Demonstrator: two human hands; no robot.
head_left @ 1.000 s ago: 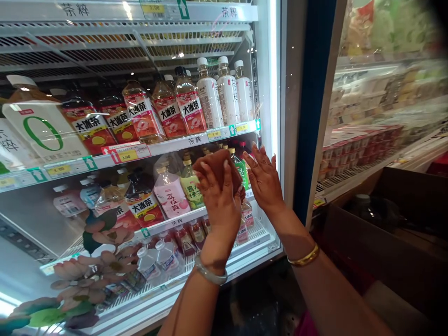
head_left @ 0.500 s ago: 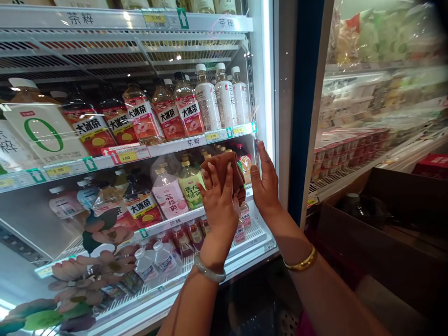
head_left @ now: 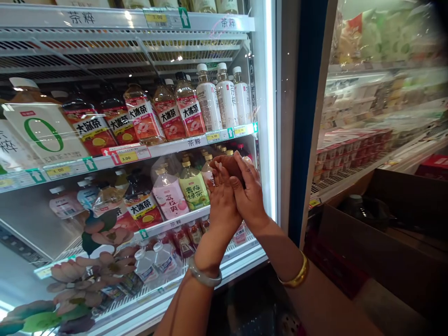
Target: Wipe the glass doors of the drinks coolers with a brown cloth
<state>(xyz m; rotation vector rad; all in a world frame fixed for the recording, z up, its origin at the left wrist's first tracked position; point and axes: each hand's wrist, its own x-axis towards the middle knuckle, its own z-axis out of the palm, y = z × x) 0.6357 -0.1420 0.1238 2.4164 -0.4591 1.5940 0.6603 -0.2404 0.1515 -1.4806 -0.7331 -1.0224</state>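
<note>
A brown cloth (head_left: 229,165) is held up in front of the glass door of a lit drinks cooler. My left hand (head_left: 224,205), with a pale bangle at the wrist, has its fingers on the cloth. Against it lies my right hand (head_left: 250,196), a gold bangle on that wrist; its fingers cover the right part of the cloth. Both hands touch each other. Behind the glass stand rows of bottles, among them a green-labelled bottle (head_left: 194,186) just left of the hands.
Shelf edges with price tags (head_left: 168,150) cross the cooler. Flower decorations (head_left: 101,266) show at lower left. A dark blue post (head_left: 303,116) stands to the right, then an open chilled shelf (head_left: 350,154) and a cardboard box (head_left: 378,238).
My right hand has moved left onto the cloth and against my left hand. The cloth is now mostly covered by the hands.
</note>
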